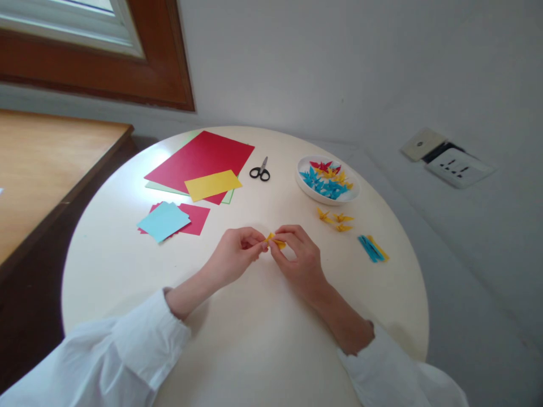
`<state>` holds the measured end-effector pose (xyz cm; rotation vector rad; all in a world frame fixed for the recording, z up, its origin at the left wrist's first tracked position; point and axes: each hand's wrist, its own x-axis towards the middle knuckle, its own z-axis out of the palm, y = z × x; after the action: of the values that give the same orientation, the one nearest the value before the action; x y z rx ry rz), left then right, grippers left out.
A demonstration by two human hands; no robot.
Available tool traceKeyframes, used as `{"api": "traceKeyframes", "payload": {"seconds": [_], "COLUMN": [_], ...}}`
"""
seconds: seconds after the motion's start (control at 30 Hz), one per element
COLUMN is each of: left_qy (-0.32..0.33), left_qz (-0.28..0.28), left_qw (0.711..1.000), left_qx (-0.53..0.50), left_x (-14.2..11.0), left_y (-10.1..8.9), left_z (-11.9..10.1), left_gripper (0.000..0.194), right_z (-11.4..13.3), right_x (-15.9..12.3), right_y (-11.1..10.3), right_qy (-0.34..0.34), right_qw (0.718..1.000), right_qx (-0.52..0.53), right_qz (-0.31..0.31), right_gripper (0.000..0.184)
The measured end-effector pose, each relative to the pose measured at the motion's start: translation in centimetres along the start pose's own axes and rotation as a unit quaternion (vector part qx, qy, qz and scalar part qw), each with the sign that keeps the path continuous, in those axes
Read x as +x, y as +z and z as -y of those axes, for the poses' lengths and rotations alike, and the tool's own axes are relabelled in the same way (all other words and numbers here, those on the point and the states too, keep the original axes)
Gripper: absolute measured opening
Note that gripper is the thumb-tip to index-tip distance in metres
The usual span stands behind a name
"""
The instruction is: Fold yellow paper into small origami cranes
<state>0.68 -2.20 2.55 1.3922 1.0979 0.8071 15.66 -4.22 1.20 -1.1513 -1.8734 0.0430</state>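
A small folded piece of yellow paper (pixel 278 243) is pinched between my two hands above the middle of the round white table (pixel 254 350). My left hand (pixel 237 254) grips its left end between thumb and forefinger. From the other side, my right hand (pixel 302 257) holds it with thumb and fingers, which hide part of the paper. Just right of my hands lie three yellow paper cranes (pixel 335 219). Beyond them a white round dish (pixel 326 195) holds several red, yellow and blue paper cranes (pixel 324 182).
Black-handled scissors (pixel 260 172) lie near the far edge. On the left are large red sheets (pixel 201 161), a yellow paper strip (pixel 213 185) and light-blue paper squares (pixel 164 221). Folded blue and yellow strips (pixel 372 249) rest at the right. A wall stands behind.
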Motion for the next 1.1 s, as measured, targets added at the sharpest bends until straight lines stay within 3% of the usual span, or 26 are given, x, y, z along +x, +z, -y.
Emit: {"api": "traceKeyframes", "payload": {"seconds": [0.37,0.63,0.93,1.1], "left_qy": [0.005,0.096,0.088,0.072], "left_qz": [0.003,-0.041,-0.050,-0.083], "left_qw": [0.999,0.977,0.974,0.977], "left_qx": [0.042,0.185,0.202,0.180], "left_x": [0.09,-0.13,-0.19,-0.17], "left_y": [-0.08,0.20,0.04,-0.02], "left_z": [0.18,0.49,0.37,0.56], "left_gripper": [0.023,0.015,0.019,0.020], "right_z": [-0.09,0.02,-0.16,-0.16], "right_x": [-0.01,-0.02,0.04,0.07], "right_y": [0.09,0.22,0.32,0.10], "right_qy": [0.004,0.025,0.014,0.008], "right_qw": [1.000,1.000,0.999,0.999], "right_qx": [0.011,0.013,0.033,0.034], "right_qz": [0.003,0.014,0.009,-0.009], "right_gripper": [0.009,0.009,0.009,0.007]}}
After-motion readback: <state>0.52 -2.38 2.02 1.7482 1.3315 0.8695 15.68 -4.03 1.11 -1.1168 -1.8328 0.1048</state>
